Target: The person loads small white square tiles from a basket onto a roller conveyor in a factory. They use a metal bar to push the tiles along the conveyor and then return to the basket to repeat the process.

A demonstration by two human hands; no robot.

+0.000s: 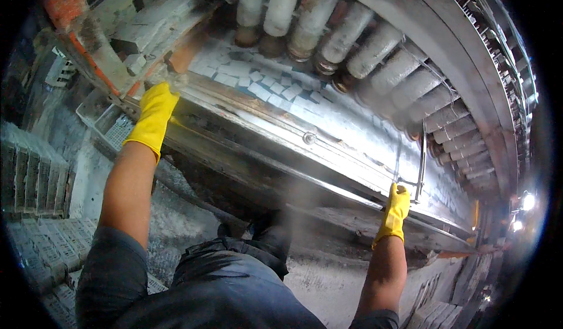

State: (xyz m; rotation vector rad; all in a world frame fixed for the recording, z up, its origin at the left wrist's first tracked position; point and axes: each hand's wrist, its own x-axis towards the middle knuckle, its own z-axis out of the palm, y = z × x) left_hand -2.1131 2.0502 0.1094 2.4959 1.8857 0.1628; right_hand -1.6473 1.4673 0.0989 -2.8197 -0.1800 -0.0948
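Rail [281, 153] under both gloved hands, long axis running from upper left to lower right.
Left hand [153, 117] lies flat, fingers extended, on its upper end; right hand [396, 211] fingers curl over its lower end beside a handle [420, 170].

Pretty dim and hazy overall, heavy fisheye bend with black corners, and one small glaring white lamp [529, 201] flaring at 3 o'clock.
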